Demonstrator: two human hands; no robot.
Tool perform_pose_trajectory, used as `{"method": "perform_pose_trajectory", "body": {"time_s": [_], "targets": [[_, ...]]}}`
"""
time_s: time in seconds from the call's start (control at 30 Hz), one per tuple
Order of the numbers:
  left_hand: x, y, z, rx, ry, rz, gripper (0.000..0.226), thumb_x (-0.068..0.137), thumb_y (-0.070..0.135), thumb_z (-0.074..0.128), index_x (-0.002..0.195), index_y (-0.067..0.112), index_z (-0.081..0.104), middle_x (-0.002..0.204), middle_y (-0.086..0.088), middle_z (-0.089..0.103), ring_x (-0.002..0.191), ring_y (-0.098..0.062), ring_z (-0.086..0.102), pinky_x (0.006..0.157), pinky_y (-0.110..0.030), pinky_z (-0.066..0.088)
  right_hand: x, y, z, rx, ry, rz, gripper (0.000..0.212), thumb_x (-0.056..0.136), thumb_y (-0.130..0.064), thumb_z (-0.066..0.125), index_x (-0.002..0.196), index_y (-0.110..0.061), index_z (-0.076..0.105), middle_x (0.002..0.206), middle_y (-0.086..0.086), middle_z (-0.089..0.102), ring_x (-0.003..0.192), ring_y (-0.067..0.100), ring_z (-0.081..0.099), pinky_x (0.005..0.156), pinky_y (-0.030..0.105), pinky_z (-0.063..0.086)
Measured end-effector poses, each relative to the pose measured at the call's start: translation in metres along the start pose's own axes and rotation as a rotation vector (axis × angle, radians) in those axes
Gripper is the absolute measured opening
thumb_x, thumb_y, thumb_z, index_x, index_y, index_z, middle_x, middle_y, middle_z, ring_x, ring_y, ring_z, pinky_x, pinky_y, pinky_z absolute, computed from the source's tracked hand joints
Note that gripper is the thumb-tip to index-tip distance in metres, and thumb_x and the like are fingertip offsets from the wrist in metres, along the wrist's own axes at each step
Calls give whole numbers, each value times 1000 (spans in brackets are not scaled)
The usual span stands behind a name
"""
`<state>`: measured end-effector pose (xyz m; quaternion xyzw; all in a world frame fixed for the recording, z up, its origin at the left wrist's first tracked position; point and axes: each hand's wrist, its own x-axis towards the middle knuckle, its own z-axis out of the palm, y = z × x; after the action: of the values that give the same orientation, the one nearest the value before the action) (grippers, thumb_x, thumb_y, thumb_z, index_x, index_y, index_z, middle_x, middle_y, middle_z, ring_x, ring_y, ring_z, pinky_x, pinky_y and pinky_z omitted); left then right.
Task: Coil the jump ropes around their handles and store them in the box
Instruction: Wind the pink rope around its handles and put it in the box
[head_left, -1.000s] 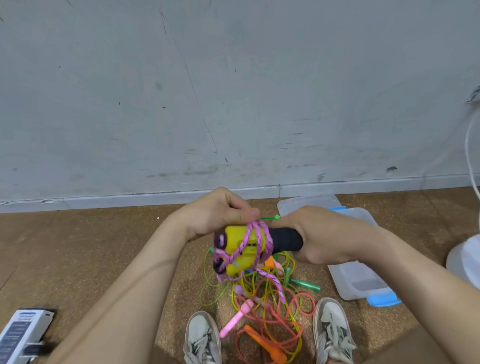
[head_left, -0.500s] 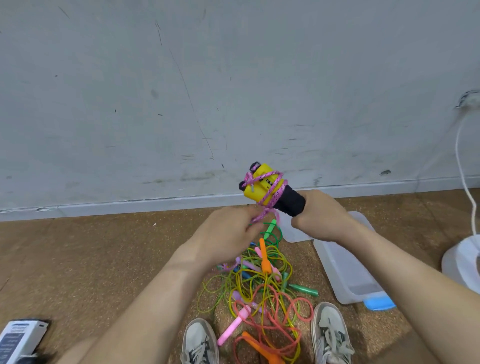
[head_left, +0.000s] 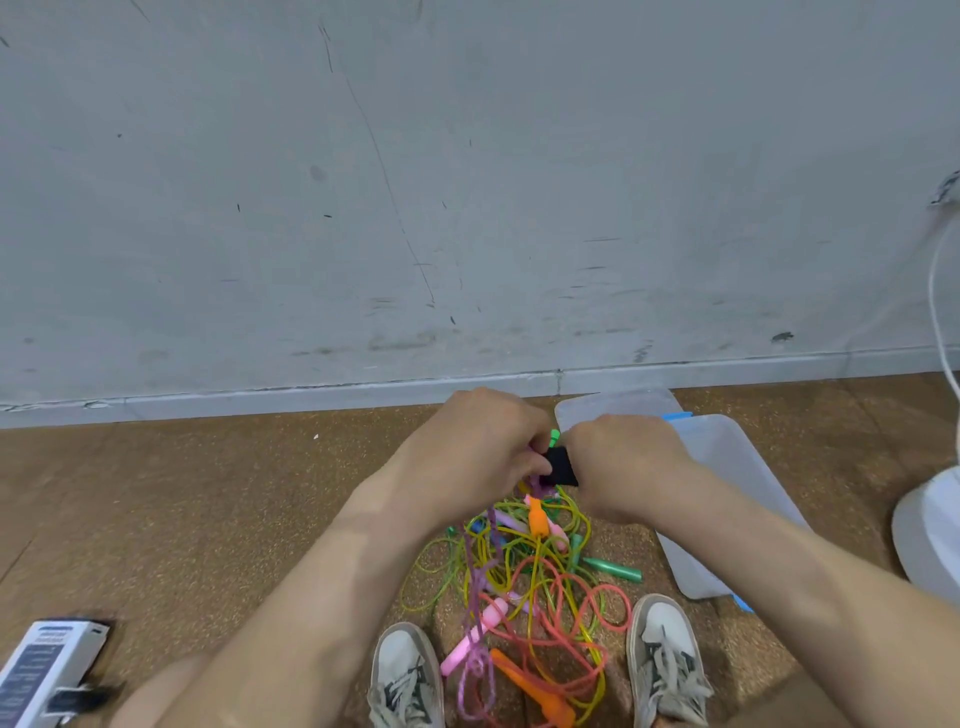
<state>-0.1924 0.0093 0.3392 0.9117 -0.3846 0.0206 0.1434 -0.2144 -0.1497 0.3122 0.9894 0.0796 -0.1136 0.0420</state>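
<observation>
My right hand (head_left: 621, 467) grips the black end of a jump rope handle (head_left: 562, 466). Over the handle's other end curls my left hand (head_left: 480, 447), hiding the yellow part and pinching the pink braided rope (head_left: 475, 597) against it. That rope hangs down in front of me to the floor. Below lies a tangled pile of jump ropes (head_left: 535, 582) in yellow, green, red and orange, with pink, orange and green handles. The clear plastic box (head_left: 727, 499) with a blue trim sits on the floor to the right, behind my right forearm.
A grey wall with a skirting board runs across the back. My two shoes (head_left: 408, 675) (head_left: 665, 660) flank the pile on the brown speckled floor. A white base (head_left: 930, 535) with a white cable stands at far right. A white device (head_left: 47, 670) lies at bottom left.
Both hands have come down from the raised position. My left hand has moved from below the handle onto its yellow end, covering it. The pink rope now hangs longer toward the floor.
</observation>
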Motion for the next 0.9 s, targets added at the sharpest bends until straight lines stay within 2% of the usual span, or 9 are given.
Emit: {"method": "perform_pose_trajectory", "body": {"time_s": [0.1,0.2,0.33,0.4,0.43,0.53,0.67,0.77,0.9], "targets": [[0,-4,0,-99,-71,-35,21,80,40,70,80,19,68,70,4,64,70,-13,55,63,-31,42,-6,-3,0,-86,5,-158,20,85,-20,56,104,-25,57,88,-1,58,85,24,59,69,32,34],[1,-14,-4,-379,-221,-168,20,76,36,77,74,16,72,60,4,64,57,-10,56,59,-29,44,-8,2,-3,-147,128,-338,20,83,-21,59,100,-30,56,94,-4,64,95,23,61,71,35,30],[-3,-29,-15,-736,-448,-300,21,67,32,81,72,13,73,58,-6,60,48,-9,48,51,-22,37,-6,5,-3,-123,372,-527,24,69,-19,67,87,-32,60,75,-9,60,81,20,59,67,35,37],[-6,-39,-23,-900,-557,-276,7,74,16,78,79,14,73,60,-3,62,49,-6,51,49,-17,40,-6,6,-3,-108,488,-567,26,63,-18,65,84,-34,62,69,-10,56,75,19,58,65,36,43],[-9,-45,-25,-979,-588,-249,9,79,7,71,86,12,72,60,-1,62,50,-5,52,49,-15,42,-6,8,-4,-106,533,-586,28,64,-17,63,87,-34,62,70,-10,55,76,19,57,67,36,44],[-15,-58,-29,-1190,-581,-193,21,83,5,60,99,8,72,63,-3,61,49,-5,50,49,-14,42,-6,13,-10,-73,586,-618,42,62,-18,71,99,-35,60,78,-11,58,81,21,56,71,37,46],[-15,-58,-27,-1340,-490,-185,21,72,26,79,89,14,74,58,0,60,41,-1,43,41,-11,37,-9,16,-14,122,566,-593,51,56,-17,72,105,-30,64,83,-9,61,80,21,57,65,31,42],[-12,-64,-27,-1275,-394,-247,39,55,43,88,77,14,73,54,3,62,39,-1,46,38,-11,35,-13,15,-16,348,480,-526,51,57,-16,70,106,-30,66,81,-8,63,77,21,58,61,33,44],[-19,-75,-31,-1168,-349,-265,51,57,48,86,89,11,73,62,-9,60,46,-9,48,46,-18,39,-15,24,-20,411,447,-457,45,64,-27,56,107,-32,67,85,-10,67,82,18,60,63,34,46]]}}
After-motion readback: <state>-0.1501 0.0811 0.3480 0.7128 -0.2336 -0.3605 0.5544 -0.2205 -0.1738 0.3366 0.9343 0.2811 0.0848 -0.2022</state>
